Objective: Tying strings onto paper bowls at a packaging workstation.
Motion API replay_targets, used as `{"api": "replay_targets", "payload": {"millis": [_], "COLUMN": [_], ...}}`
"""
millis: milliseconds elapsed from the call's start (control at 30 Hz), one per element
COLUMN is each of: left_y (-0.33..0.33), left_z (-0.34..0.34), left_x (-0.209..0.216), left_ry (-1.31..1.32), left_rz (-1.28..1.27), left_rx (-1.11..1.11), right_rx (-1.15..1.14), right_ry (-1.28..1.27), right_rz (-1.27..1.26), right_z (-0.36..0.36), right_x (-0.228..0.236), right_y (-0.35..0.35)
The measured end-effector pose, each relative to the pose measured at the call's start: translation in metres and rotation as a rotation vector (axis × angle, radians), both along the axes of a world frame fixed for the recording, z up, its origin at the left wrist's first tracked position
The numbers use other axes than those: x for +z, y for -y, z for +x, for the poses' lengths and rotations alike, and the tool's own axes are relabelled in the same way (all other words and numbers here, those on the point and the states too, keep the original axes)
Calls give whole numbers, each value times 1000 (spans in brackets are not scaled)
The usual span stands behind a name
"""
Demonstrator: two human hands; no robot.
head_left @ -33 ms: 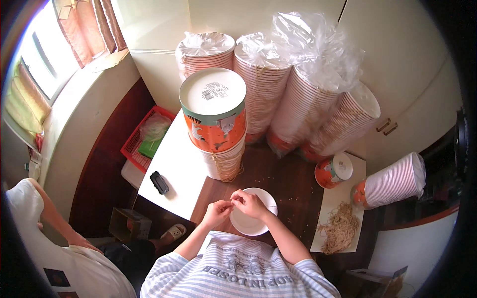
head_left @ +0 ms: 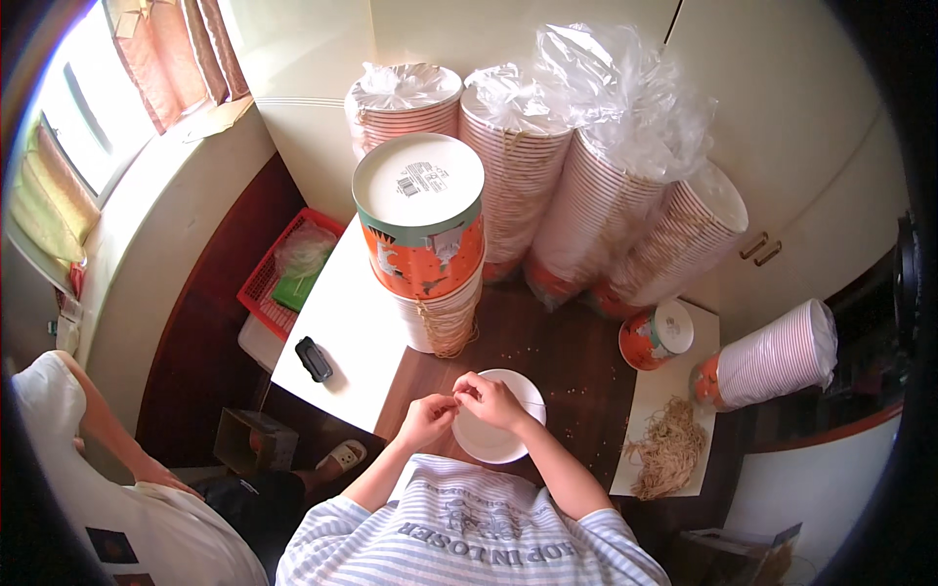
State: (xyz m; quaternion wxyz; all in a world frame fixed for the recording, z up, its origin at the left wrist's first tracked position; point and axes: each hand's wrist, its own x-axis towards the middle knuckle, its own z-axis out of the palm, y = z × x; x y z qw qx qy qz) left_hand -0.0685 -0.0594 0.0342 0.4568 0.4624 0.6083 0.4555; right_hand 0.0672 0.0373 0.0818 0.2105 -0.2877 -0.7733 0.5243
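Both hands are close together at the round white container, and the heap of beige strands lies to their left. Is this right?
Not quite: as the head view shows, the heap of beige strands lies to their right. The left hand and right hand are close together at the round white container.

Daylight glares white through the left window [head_left: 93, 112]; straight lines curve toward the black rim.
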Motion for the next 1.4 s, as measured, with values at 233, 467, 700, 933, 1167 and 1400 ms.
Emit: {"api": "replay_targets", "payload": {"millis": [233,467,700,933,1167,1400], "left_y": [0,-2,-3,-1,-3,-5], "left_z": [-2,-10,-14,-18,-26,-16], "left_x": [-3,-1,9,-5,-6,22], "left_ry": [405,601,706,647,313,-199], "left_rz": [-44,-148,-220,-145,-139,9], "left_rx": [17,24,52,16,-116,-24], "right_rx": [-42,-69,-117,-63,17,63], "right_ry": [27,46,63,70,98,161], "right_rz": [228,562,503,500,376,368], "right_z": [3,11,10,9,1,-3], "right_x": [-17,-16,-33,-36,-23,-34], "right_y": [0,10,15,20,9,9]}}
